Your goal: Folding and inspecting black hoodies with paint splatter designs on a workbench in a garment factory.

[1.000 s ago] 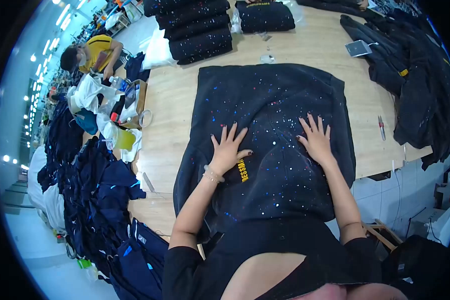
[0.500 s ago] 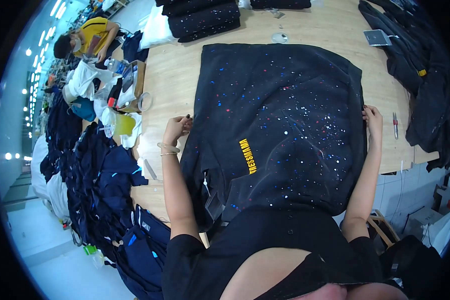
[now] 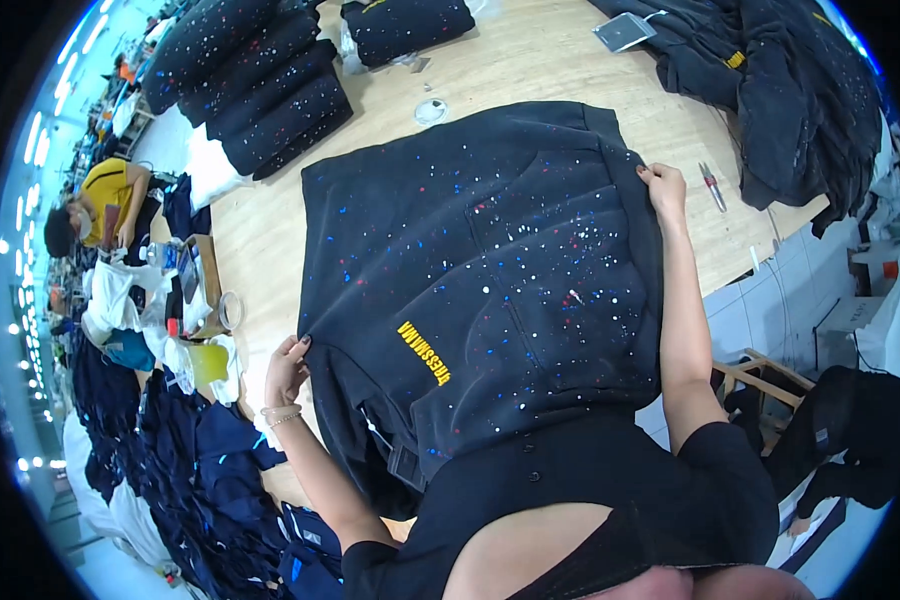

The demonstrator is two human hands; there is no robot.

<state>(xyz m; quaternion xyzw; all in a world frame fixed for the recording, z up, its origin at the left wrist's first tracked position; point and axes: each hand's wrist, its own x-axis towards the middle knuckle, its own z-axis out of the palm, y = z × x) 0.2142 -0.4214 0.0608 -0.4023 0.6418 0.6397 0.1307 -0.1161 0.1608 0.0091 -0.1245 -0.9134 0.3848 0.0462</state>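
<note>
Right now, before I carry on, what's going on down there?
A person has a dark speckled garment spread, slightly creased, over the wooden table. Their right hand grips its right edge; their left hand has its fingertips at the left edge, though how firmly is unclear. Rolled speckled garments are stacked beyond it to the left, and a small pointed tool lies to the right.

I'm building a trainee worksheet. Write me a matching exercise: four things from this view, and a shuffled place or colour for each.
1. Left hand
2. Right hand
3. Snips
4. Drink cup

A. lying on the tabletop, right of the speckled garment
B. yellow-green contents
C. at the speckled garment's upper right edge
D. at the speckled garment's left edge

Pairs: 1-D; 2-C; 3-A; 4-B
</note>
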